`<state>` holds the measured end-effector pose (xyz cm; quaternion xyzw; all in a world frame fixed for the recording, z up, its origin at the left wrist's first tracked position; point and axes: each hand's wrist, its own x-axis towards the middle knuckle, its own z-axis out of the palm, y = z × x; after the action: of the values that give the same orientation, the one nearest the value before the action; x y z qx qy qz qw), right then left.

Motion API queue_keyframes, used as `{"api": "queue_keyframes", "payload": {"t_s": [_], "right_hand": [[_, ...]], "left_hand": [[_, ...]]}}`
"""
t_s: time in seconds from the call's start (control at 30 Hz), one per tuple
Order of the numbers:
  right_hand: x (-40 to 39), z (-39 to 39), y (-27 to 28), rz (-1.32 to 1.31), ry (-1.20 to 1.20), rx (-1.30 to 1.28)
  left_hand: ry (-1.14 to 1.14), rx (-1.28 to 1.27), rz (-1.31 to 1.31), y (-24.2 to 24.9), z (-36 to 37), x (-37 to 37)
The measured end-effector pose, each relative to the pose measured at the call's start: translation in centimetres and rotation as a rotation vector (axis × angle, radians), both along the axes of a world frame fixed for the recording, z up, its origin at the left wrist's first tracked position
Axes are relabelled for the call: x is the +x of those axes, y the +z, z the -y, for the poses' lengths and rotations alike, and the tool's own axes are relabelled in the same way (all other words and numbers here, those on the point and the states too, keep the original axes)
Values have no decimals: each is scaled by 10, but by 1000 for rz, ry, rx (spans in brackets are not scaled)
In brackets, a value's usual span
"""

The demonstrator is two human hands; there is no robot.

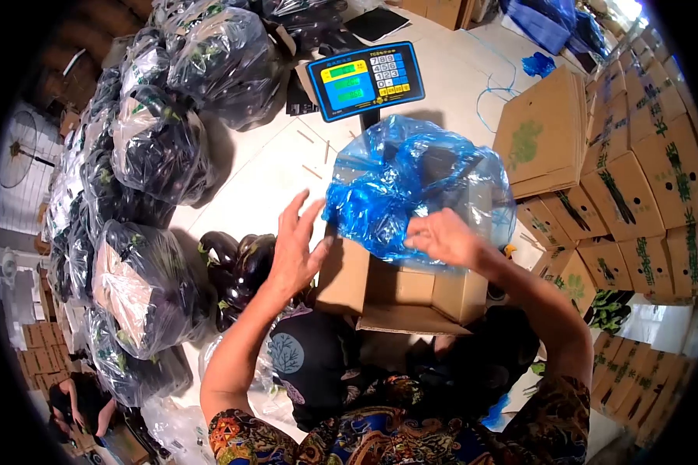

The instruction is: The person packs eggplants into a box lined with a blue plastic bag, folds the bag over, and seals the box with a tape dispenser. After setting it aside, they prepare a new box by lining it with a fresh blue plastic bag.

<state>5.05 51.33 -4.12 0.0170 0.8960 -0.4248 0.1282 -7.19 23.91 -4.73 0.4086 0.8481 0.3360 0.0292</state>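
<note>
The right hand [446,236] was closed in a pinch on the near edge of a blue plastic bag [415,186], its fingers curled into the crumpled film. The left hand [296,248] was spread wide with the fingers fanned and held nothing; its fingertips were just beside the left edge of the bag, and I could not tell whether they touched it. The bag sat billowed over the open top of a cardboard box [399,291] in front of the person, with the box flaps showing under the plastic. The film looked thin, light and limp, likely slippery and easy to tear, so it would be best taken by its rim with both hands and spread rather than tugged from one point. The box looked stiff by comparison. Beyond the bag, a digital scale [364,80] with a blue display and keypad stood on a post. To the left of the left hand lay a few loose eggplants [236,267] on the floor, and farther left clear sacks of eggplants [151,147] were piled up. On the right, printed cartons [636,194] were stacked in rows, with flattened cardboard [539,132] leaning near them.
</note>
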Motion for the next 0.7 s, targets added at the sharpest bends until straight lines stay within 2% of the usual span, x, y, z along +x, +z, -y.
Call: {"api": "queue_keyframes", "payload": {"t_s": [0.03,0.1,0.13,0.23,0.27,0.33,0.43,0.47,0.57,0.67,0.7], "right_hand": [[8,5,18,-43,111,2],[18,16,31,-369,190,35],[23,21,39,-535,226,54],[37,31,72,-487,252,-77],[45,31,91,-272,212,-87],[67,24,132,153,127,-111],[94,24,162,385,-113,-265],[102,21,157,215,-60,-202],[116,21,136,-237,74,-63],[127,40,125,-223,125,-286],[130,45,132,-123,173,-302]], "left_hand": [[-55,42,-6,12,-6,-4],[-238,133,26,26,-22,-14],[-345,47,18,30,-31,-13],[-673,-214,-19,41,-49,-8],[-706,-367,-32,42,-52,-7],[-707,-370,-97,50,-41,-9],[-674,-213,-112,66,-9,0],[-661,-152,-92,75,0,9],[-679,-224,-118,93,24,31],[-655,-146,-21,107,39,60],[-646,-131,2,108,43,69]]}}
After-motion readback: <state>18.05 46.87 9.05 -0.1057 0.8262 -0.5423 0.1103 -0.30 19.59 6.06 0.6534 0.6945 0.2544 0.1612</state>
